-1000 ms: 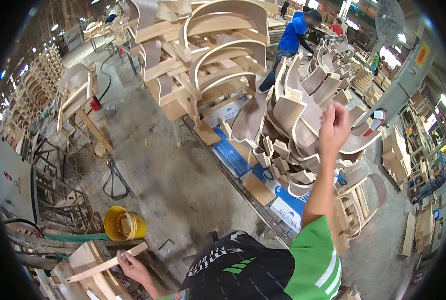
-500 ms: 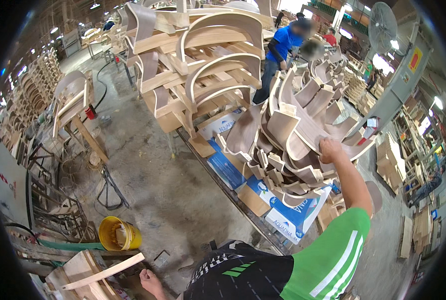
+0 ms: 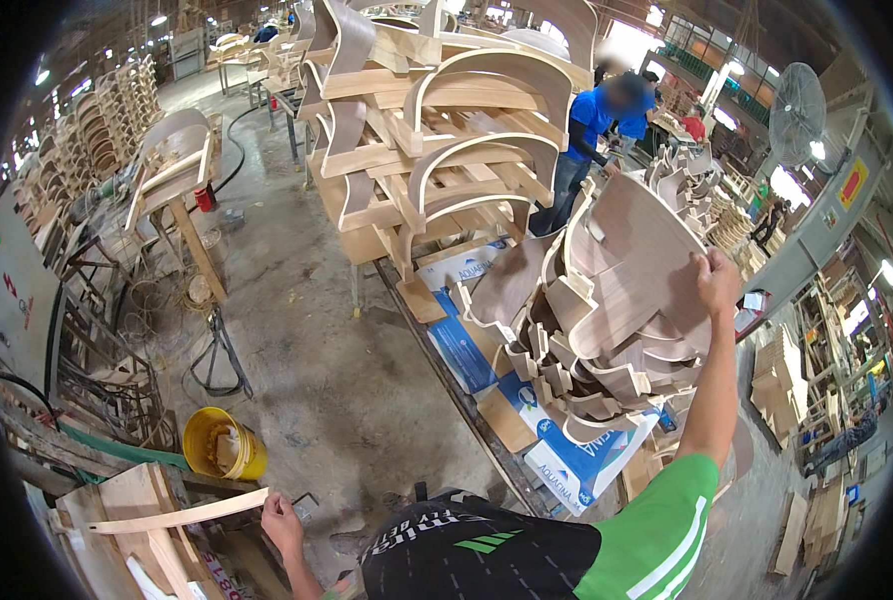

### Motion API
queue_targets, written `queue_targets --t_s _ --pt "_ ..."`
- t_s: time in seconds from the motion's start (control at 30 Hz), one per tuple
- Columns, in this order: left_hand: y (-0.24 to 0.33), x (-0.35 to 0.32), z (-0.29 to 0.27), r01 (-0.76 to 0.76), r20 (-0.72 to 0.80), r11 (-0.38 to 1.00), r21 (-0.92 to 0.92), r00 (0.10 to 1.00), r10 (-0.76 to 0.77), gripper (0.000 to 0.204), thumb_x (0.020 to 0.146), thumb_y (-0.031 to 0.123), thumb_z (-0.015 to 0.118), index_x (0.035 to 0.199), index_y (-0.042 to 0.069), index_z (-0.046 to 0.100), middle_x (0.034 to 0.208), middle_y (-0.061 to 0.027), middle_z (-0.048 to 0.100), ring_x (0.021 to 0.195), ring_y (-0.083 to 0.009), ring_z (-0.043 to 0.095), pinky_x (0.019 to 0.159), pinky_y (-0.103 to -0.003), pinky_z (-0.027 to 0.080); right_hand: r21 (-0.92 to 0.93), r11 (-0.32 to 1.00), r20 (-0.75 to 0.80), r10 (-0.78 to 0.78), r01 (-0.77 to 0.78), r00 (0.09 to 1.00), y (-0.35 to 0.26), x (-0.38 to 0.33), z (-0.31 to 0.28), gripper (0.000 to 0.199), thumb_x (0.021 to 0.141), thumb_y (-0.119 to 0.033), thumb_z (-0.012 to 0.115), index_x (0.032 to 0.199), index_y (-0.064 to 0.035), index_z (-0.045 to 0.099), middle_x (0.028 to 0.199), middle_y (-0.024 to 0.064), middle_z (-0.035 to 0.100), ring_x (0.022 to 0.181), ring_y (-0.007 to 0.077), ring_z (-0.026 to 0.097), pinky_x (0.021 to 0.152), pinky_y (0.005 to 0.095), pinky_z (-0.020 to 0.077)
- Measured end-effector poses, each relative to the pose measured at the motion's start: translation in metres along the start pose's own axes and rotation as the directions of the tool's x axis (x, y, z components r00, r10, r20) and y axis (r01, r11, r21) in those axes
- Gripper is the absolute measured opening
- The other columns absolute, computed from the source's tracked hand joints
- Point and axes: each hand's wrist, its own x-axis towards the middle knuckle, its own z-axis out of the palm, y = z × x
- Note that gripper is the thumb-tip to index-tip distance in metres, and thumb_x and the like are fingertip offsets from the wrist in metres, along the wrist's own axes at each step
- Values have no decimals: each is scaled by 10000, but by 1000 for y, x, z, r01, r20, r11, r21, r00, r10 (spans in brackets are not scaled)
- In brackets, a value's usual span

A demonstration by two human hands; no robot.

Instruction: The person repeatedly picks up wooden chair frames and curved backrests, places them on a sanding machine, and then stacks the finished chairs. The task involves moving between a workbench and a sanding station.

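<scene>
Big curved brown plywood seat shell [image 3: 635,262] tilted on top of the pile of shells [image 3: 587,350], up at two o'clock. Right hand [image 3: 717,280] closed on its edge. Left hand [image 3: 282,522], down at seven o'clock, wrapped around a thin pale wood strip [image 3: 177,514].

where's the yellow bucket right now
In the head view the yellow bucket stands on the concrete floor at lower left, just above the thin wooden strip that the left hand holds.
</scene>
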Motion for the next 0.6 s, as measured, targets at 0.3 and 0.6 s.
queue_targets --t_s 0.3,0.6 --pt "-1 -5 -17 -52 -140 993 -108 989 36 210 1008 123 631 1127 -41 683 877 -92 713 801 -142 653 760 -323 538 330 932 -473 24 152 881 -7 45 -98 431 986 -413 710 1190 -34 737 1109 114 757 1039 234 689 937 371 513" --pt "117 61 -99 -388 -462 909 -151 841 282 530 932 103 761 1422 17 579 1110 -156 739 997 -236 711 889 -368 577 871 354 -336 -74 340 939 -95 71 -154 476 1036 -368 657 1351 -11 649 1245 26 679 1153 137 602 1024 302 442"
